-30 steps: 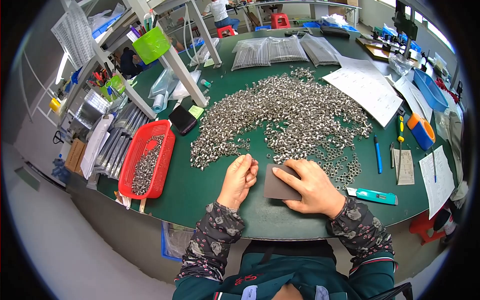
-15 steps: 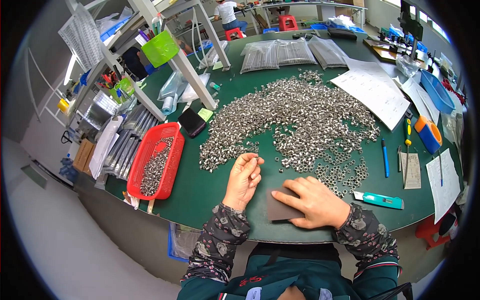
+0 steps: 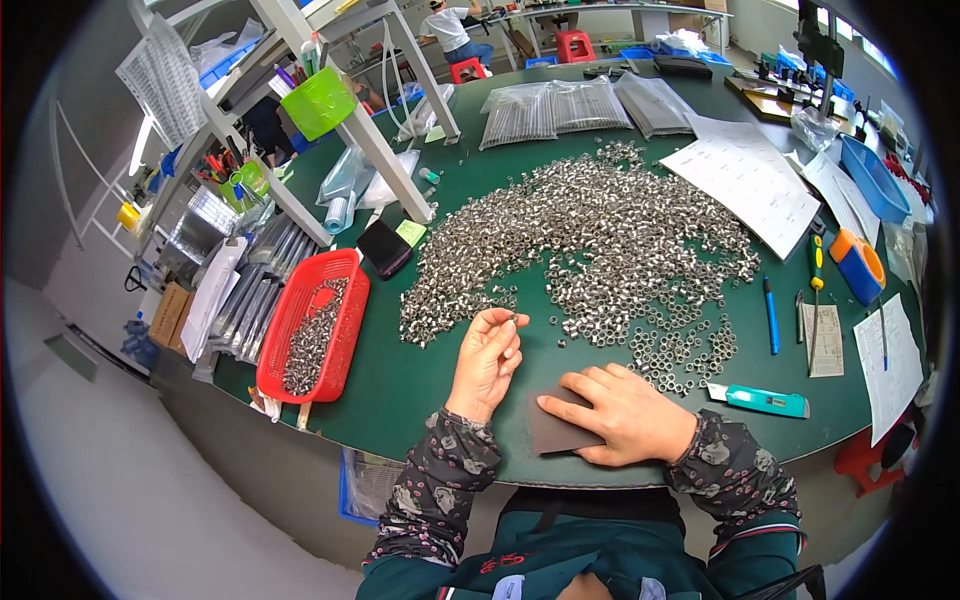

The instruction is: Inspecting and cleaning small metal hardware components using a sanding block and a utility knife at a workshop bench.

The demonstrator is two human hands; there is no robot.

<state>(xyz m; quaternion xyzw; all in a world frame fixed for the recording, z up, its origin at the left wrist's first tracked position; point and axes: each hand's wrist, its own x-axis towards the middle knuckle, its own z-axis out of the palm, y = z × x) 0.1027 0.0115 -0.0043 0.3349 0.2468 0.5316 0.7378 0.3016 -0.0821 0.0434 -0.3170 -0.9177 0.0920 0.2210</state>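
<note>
Thumb and forefinger of my left hand [image 3: 488, 360] are pinched on a tiny metal ring, mostly covered by the fingertips. My right hand [image 3: 635, 418] grips a dark brown square of sandpaper [image 3: 556, 428], with the forefinger stretched over its top and the thumb at its near edge. The sandpaper lies on the green tabletop [image 3: 400, 395] close to the front edge. Beyond both hands spreads a wide heap of small silvery metal rings [image 3: 590, 225]. Several looser rings [image 3: 685, 350] lie just past my right hand.
A red basket [image 3: 350, 335] holding more metal pieces stands at the left, beside a black box [image 3: 384, 249]. To the right are a teal utility knife [image 3: 765, 401], blue pen [image 3: 771, 316], screwdriver [image 3: 817, 265] and papers [image 3: 745, 190]. Bagged rods [image 3: 555, 108] lie behind the heap.
My right hand has shifted the sandpaper slightly left and nearer to me, turning it a little. My left hand keeps almost the same place and pinch.
</note>
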